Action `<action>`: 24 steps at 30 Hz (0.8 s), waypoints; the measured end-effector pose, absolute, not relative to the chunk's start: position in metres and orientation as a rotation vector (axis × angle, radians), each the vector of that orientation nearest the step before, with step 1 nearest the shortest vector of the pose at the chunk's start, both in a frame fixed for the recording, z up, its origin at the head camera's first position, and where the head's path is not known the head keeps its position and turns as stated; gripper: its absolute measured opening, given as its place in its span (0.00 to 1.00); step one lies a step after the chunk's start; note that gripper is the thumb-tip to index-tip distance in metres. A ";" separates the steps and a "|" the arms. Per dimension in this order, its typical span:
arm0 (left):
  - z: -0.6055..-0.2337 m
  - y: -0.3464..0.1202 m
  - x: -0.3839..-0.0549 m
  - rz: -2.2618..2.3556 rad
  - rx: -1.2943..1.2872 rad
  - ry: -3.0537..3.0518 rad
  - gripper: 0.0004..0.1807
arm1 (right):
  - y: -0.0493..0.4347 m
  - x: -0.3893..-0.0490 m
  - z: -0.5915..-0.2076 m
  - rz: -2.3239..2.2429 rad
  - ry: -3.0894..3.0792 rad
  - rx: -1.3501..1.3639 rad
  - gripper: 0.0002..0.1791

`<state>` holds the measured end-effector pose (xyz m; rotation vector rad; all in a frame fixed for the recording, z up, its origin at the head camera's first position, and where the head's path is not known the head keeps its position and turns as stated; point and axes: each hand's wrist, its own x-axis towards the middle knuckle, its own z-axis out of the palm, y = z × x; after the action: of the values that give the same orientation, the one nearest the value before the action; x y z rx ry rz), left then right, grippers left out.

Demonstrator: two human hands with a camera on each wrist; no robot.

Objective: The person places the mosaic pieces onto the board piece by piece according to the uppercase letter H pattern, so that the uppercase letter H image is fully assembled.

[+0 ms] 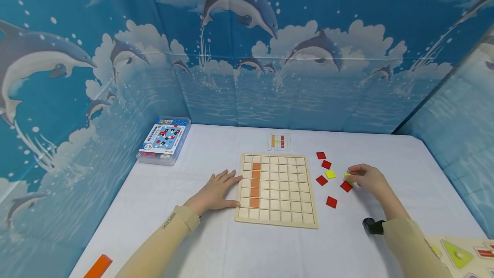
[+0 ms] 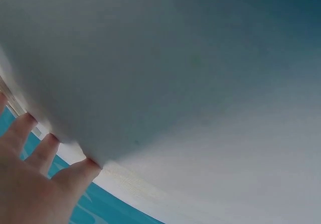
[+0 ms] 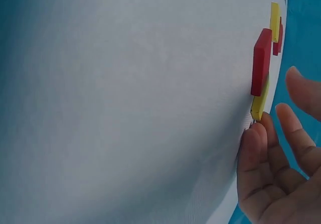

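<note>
A square wooden grid board [image 1: 284,205] lies on the table, with several orange tiles [image 1: 255,182] in one column near its left side. My left hand [image 1: 217,191] rests at the board's left edge, fingers spread and thumb near its lower corner. To the right of the board, my right hand [image 1: 368,179] reaches over a yellow tile [image 1: 347,177], partly covering it. In the right wrist view, the thumb and fingers stand apart, with fingertips right at that yellow tile [image 3: 260,103]. A red tile [image 3: 261,63] sits against it. Another yellow tile [image 1: 330,174] lies nearby.
Several loose red tiles [image 1: 331,202] are scattered right of the board. Behind it lies a small pattern card [image 1: 279,141]. A clear box [image 1: 165,141] stands at the back left. An orange block [image 1: 98,267] and a shape puzzle board [image 1: 436,243] show at the front.
</note>
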<state>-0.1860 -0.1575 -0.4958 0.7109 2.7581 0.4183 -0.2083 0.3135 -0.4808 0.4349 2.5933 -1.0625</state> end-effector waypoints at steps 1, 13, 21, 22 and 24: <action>-0.496 -0.157 -0.186 0.419 0.710 2.756 0.47 | 0.313 -0.208 -0.481 -1.051 2.597 0.434 0.31; -0.496 -0.157 -0.186 0.429 0.689 2.758 0.47 | 0.311 -0.207 -0.481 -0.943 2.642 0.423 0.25; -0.496 -0.157 -0.186 0.435 0.686 2.752 0.47 | 0.318 -0.207 -0.483 -0.952 2.611 0.408 0.26; -0.495 -0.156 -0.185 0.435 0.686 2.752 0.47 | 0.318 -0.207 -0.482 -0.956 2.608 0.407 0.27; -0.495 -0.156 -0.185 0.438 0.686 2.751 0.47 | 0.318 -0.207 -0.479 -0.959 2.602 0.401 0.27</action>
<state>-0.1854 -0.1560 -0.4949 0.6857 2.7514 0.4382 -0.2072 0.3185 -0.4794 0.4012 2.6025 -0.9594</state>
